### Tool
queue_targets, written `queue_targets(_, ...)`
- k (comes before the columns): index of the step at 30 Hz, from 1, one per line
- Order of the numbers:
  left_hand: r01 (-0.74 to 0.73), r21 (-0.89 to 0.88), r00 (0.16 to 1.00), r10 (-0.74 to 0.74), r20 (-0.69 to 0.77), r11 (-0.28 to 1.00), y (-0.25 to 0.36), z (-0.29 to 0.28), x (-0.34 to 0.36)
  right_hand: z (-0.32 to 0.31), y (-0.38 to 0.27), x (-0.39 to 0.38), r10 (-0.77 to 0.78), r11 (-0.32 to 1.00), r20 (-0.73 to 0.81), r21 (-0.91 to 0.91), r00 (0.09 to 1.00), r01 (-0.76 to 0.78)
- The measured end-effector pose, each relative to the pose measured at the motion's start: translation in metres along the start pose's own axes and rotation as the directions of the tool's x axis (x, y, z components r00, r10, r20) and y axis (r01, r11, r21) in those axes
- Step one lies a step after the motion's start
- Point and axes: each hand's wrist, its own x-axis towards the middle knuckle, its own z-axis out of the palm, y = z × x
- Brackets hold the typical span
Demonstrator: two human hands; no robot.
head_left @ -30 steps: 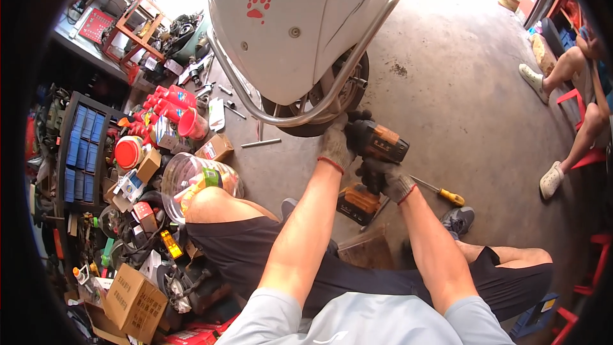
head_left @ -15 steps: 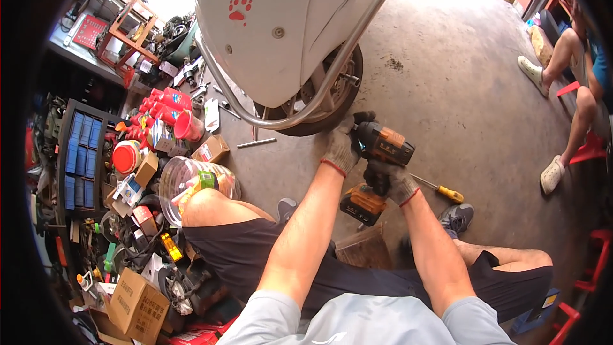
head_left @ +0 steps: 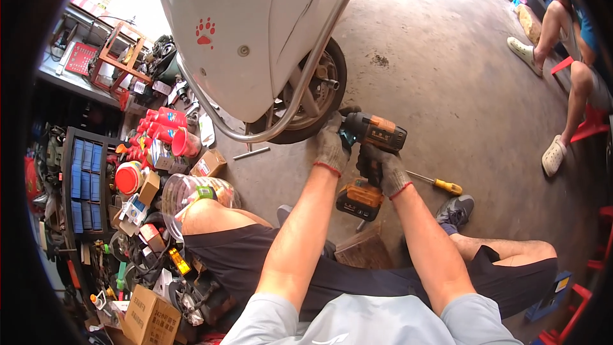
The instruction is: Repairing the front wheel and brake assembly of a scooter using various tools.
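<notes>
Both my hands wear knitted work gloves with red cuffs. In my right hand (head_left: 388,172) is the handle of a black and orange cordless impact driver (head_left: 383,133), its battery hanging below. My left hand (head_left: 330,145) is closed around the tool's front end; what sits in its nose is hidden by the fingers. The nose points left, close to the front wheel (head_left: 333,89) of a white scooter (head_left: 236,25), without visibly touching it. A curved metal guard bar (head_left: 281,124) wraps the scooter's front, and a socket-like metal piece sticks out at the wheel's hub.
A yellow-handled screwdriver (head_left: 447,186) lies on the floor by my right shoe. A T-handle wrench (head_left: 251,153) lies under the scooter. Boxes, red bottles (head_left: 167,117) and a clear plastic tub (head_left: 172,198) crowd the left. Another person's legs (head_left: 578,89) are at right.
The scooter and surroundings have shifted left in view. The impact driver has swung slightly and lies more level, with both my hands still on it.
</notes>
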Motion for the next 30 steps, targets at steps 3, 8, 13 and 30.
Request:
queue_targets(3, -0.024, -0.005, 0.997, 0.023, -0.070, 1.000, -0.004, 0.000, 0.000, 0.002, -0.002, -0.002, 0.041, 0.999, -0.069, -0.018, 0.997, -0.043)
queue_targets(8, -0.009, -0.054, 1.000, 0.010, 0.026, 0.999, -0.003, -0.003, 0.004, -0.003, -0.004, -0.003, 0.051, 0.998, 0.016, -0.047, 0.999, -0.050)
queue_targets(13, 0.078, -0.101, 0.981, -0.059, 0.183, 0.992, 0.001, -0.006, 0.016, 0.007, -0.003, -0.005, 0.030, 0.996, -0.043, -0.085, 0.999, -0.034)
queue_targets(30, 0.080, -0.051, 0.979, -0.089, -0.185, 0.995, 0.051, 0.016, 0.059, 0.047, -0.027, 0.003, -0.001, 0.994, -0.011, 0.112, 1.000, 0.002)
